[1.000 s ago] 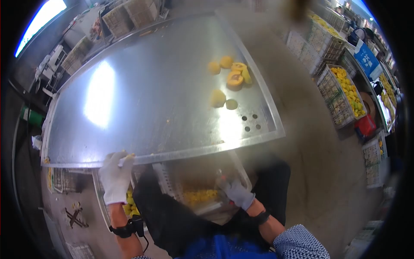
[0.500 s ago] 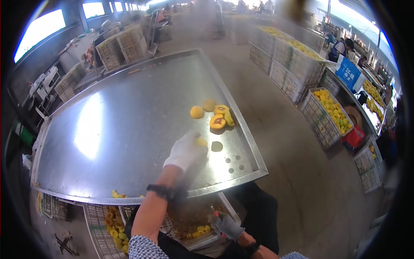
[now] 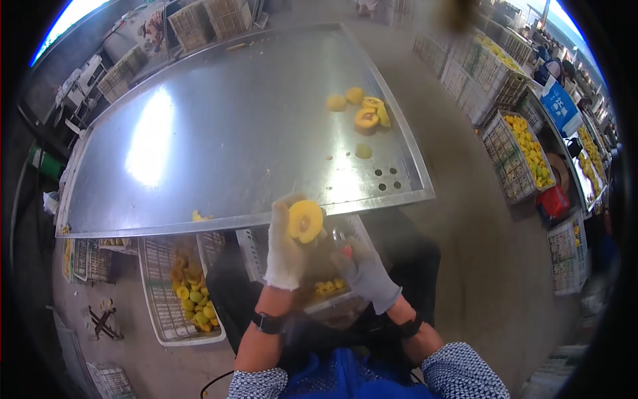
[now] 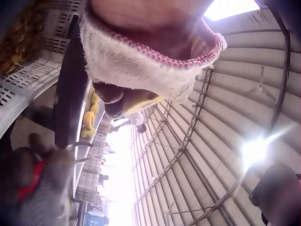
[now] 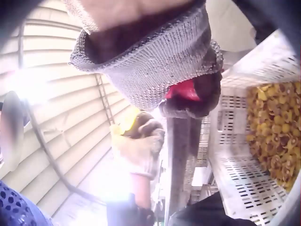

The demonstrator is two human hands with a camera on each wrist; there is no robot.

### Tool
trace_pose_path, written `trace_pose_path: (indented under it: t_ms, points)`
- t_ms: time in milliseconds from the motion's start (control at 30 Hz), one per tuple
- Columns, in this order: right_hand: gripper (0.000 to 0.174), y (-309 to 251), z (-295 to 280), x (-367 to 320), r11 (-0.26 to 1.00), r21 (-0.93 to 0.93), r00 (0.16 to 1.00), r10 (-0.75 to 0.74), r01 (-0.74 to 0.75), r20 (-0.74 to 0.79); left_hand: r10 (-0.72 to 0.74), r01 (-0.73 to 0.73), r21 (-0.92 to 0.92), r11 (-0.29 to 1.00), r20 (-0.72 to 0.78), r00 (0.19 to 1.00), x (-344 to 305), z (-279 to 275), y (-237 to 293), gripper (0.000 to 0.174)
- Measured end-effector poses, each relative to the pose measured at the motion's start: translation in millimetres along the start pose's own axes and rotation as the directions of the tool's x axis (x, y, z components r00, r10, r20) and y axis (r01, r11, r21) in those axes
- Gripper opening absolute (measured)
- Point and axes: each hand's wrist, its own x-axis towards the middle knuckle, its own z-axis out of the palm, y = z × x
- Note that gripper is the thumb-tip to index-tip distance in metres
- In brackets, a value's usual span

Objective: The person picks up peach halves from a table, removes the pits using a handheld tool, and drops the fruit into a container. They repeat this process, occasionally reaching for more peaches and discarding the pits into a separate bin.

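Note:
My gloved left hand [image 3: 284, 249] holds a yellow peach half [image 3: 306, 221] over the near edge of the metal table [image 3: 232, 146], its cut face showing in the head view. Close beside it on the right, my gloved right hand [image 3: 367, 271] grips a red-handled tool [image 3: 347, 251] with a curved metal end. Two thin metal prongs [image 4: 82, 151] of it show in the left wrist view. Below both hands stands a white crate [image 5: 230, 162] holding yellow-brown peach scraps [image 5: 277, 127]. Several peach pieces [image 3: 366, 118] lie at the table's right side, with a greenish one [image 3: 363, 151] nearer me.
A crate of yellow-green peach pieces [image 3: 193, 299] stands on the floor at my left. Four-sided raised edging [image 3: 405, 143] runs round the table, with drain holes [image 3: 389, 179] at its near right corner. Stacked crates [image 3: 482, 76] and a filled crate [image 3: 528, 149] stand to the right.
My left hand went from the table's near edge to the peach pieces, picked up one half and brought it back beside the right hand. The right hand has kept its tool and risen slightly.

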Motion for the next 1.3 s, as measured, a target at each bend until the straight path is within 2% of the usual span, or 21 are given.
trace_pose_path:
  t_ms: [33, 67, 200, 267, 367, 467, 567, 633, 667, 700, 733, 800, 833, 900, 1000, 1100, 1200, 1300]
  points:
    - [0.024, -8.5, -1.7, 2.8, 0.996, -0.076, 0.999, -0.049, 0.048, -0.005, -0.008, 0.007, -0.027, 1.000, -0.021, 1.000, -3.3, 2.1, -2.9, 0.054]
    - [0.028, -17.9, -2.6, 5.1, 0.999, -0.022, 0.999, -0.037, 0.037, 0.020, 0.019, -0.020, -0.048, 0.999, -0.028, 0.999, -2.0, -2.0, -12.2, 0.056]
    - [0.028, -24.7, 4.2, 8.0, 0.995, -0.100, 0.996, 0.029, -0.021, 0.086, 0.007, -0.007, -0.030, 1.000, -0.008, 1.000, -7.7, -9.7, -22.4, 0.057]
    - [0.028, -17.7, 9.9, 8.0, 0.992, -0.110, 0.994, 0.066, -0.056, 0.089, 0.041, -0.039, 0.044, 0.998, -0.031, 0.999, -8.3, -11.7, -30.2, 0.059]
    - [0.026, -16.9, 12.4, 7.4, 0.981, -0.172, 0.994, 0.094, -0.084, 0.051, 0.257, -0.271, 0.335, 0.903, 0.086, 0.963, -7.2, -15.9, -38.8, 0.052]
    - [0.026, -11.5, 18.0, 3.6, 0.984, -0.132, 0.991, 0.125, -0.119, 0.039, 0.239, -0.213, 0.419, 0.883, -0.011, 0.971, -11.4, -8.3, -37.7, 0.047]
    - [0.026, 0.1, 25.8, 0.8, 0.990, -0.034, 0.991, 0.134, -0.134, 0.017, 0.287, -0.215, 0.494, 0.842, -0.073, 0.955, -4.7, -9.8, -45.4, 0.030]
    - [0.026, 19.5, 31.7, 0.1, 0.996, -0.016, 0.993, 0.094, -0.093, 0.074, 0.322, -0.240, 0.693, 0.680, 0.012, 0.947, 2.1, -20.2, -48.7, 0.028]
    - [0.026, 31.3, 33.4, -0.1, 0.998, -0.015, 0.994, 0.068, -0.067, 0.087, 0.319, -0.250, 0.697, 0.673, 0.031, 0.947, 6.8, -26.8, -53.8, 0.025]
    - [0.026, 44.1, 40.3, -5.5, 1.000, -0.017, 0.999, -0.023, 0.024, 0.046, 0.317, -0.259, 0.700, 0.665, 0.050, 0.947, 11.9, -33.6, -59.1, 0.024]
    - [0.026, 40.6, 40.5, -7.4, 0.999, -0.039, 0.999, 0.023, -0.022, 0.034, 0.314, -0.269, 0.703, 0.658, 0.069, 0.947, 17.1, -40.5, -64.7, 0.023]
    - [0.025, 29.8, 35.5, -8.3, 0.995, -0.019, 0.995, 0.093, -0.093, 0.030, 0.193, -0.132, 0.586, 0.799, -0.042, 0.980, 10.5, -19.1, -52.8, 0.036]
    - [0.025, 23.3, 32.2, -8.3, 0.992, 0.026, 0.992, 0.120, -0.121, 0.035, 0.082, -0.011, 0.495, 0.869, -0.121, 0.989, 3.3, -7.9, -43.1, 0.036]
    - [0.026, 16.1, 28.8, -6.9, 0.986, 0.036, 0.986, 0.161, -0.163, 0.052, 0.132, -0.072, 0.529, 0.845, -0.077, 0.988, 5.7, -15.8, -47.9, 0.034]
    - [0.028, 10.1, 30.0, -5.9, 0.985, 0.068, 0.986, 0.152, -0.156, 0.061, 0.217, -0.124, 0.532, 0.838, -0.116, 0.969, 4.3, -18.7, -52.7, 0.031]
    - [0.028, 17.5, 36.9, -11.1, 0.971, 0.156, 0.983, 0.172, -0.181, 0.067, 0.156, -0.085, 0.590, 0.803, -0.070, 0.985, 0.5, -15.8, -42.8, 0.031]
    - [0.028, 21.9, 43.0, -16.6, 0.975, 0.097, 0.979, 0.193, -0.199, 0.065, 0.099, -0.149, 0.707, 0.691, 0.112, 0.989, 0.5, -18.8, -28.7, 0.031]
    - [0.025, 23.9, 47.1, -19.5, 0.984, 0.068, 0.986, 0.162, -0.164, 0.038, 0.032, -0.078, 0.670, 0.738, 0.082, 0.996, 1.1, -24.7, -30.3, 0.032]
